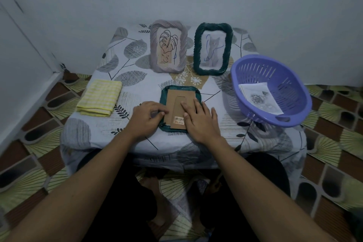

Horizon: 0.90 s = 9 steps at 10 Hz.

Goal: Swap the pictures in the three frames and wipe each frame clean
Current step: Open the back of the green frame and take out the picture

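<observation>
While the face-down frame lies lengthwise twelve-to-six before me, my right hand presses its backing (fingers straight) — my left hand, curled, pinches the nine o'clock edge, nearest the clip.

The frame under both hands lies face down, so its picture is hidden. The right hand covers the right side of its brown back. What the curled fingertips of the left hand touch cannot be seen. The sticker between the hands is too small to read.
</observation>
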Each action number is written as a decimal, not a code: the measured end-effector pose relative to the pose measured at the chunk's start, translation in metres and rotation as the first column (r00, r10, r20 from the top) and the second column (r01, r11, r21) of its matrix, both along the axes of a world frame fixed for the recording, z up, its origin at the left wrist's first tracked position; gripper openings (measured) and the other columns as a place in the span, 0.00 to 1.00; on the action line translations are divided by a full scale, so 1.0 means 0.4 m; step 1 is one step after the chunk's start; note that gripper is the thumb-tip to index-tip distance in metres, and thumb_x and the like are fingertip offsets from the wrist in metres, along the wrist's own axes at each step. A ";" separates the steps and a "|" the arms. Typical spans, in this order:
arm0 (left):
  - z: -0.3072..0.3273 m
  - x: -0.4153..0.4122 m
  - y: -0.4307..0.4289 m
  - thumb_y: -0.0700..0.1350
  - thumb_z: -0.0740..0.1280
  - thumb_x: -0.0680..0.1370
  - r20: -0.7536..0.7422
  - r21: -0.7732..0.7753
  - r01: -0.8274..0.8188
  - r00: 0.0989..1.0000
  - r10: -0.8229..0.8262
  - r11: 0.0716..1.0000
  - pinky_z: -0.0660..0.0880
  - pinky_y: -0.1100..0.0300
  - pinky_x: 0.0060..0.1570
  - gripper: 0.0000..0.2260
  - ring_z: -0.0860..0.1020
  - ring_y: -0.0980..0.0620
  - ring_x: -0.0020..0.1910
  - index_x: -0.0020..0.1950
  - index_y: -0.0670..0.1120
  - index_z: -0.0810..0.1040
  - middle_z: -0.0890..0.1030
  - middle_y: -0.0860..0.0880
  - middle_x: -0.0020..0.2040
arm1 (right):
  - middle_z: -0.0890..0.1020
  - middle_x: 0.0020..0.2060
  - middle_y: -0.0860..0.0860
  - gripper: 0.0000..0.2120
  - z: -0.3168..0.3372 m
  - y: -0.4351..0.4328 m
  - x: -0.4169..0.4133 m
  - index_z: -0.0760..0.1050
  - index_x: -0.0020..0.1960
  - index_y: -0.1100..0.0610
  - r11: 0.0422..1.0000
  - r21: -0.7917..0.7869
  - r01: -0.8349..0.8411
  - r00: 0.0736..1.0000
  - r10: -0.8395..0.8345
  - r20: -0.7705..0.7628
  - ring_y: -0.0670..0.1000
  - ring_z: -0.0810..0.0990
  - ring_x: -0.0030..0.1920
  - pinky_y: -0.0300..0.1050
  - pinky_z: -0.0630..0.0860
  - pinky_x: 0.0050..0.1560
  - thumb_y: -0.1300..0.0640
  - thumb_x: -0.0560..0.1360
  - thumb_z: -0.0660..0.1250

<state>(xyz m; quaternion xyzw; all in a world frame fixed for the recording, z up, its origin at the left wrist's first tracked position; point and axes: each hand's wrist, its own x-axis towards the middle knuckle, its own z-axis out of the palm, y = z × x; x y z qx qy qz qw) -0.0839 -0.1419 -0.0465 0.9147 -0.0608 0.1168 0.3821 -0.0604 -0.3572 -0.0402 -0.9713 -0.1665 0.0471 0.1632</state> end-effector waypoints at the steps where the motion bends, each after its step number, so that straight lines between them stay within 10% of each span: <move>1: 0.012 -0.022 0.006 0.57 0.72 0.71 -0.052 -0.057 0.069 0.996 -0.072 0.996 0.71 0.55 0.65 0.14 0.77 0.57 0.58 0.51 0.50 0.86 0.83 0.54 0.56 | 0.51 0.81 0.51 0.23 -0.002 0.004 0.000 0.51 0.80 0.37 1.000 0.001 0.000 1.000 0.000 0.002 0.56 0.48 0.80 0.62 0.42 0.77 0.43 0.84 0.45; 6: 0.005 -0.058 -0.009 0.48 0.83 0.64 -0.126 -0.067 0.061 0.990 -0.069 0.996 0.68 0.62 0.64 0.15 0.76 0.56 0.61 0.46 0.50 0.83 0.80 0.52 0.63 | 0.52 0.81 0.51 0.23 -0.002 0.004 0.002 0.51 0.80 0.37 1.000 -0.002 0.016 1.000 -0.016 0.002 0.56 0.48 0.80 0.61 0.42 0.78 0.44 0.84 0.44; 9: 0.005 -0.056 -0.012 0.50 0.81 0.66 -0.113 -0.010 0.095 0.989 -0.096 0.995 0.70 0.51 0.66 0.07 0.76 0.58 0.59 0.38 0.56 0.85 0.79 0.60 0.57 | 0.52 0.81 0.51 0.23 0.001 0.004 -0.001 0.51 0.79 0.37 1.000 0.006 0.014 1.000 -0.014 -0.002 0.55 0.48 0.80 0.61 0.42 0.78 0.44 0.84 0.45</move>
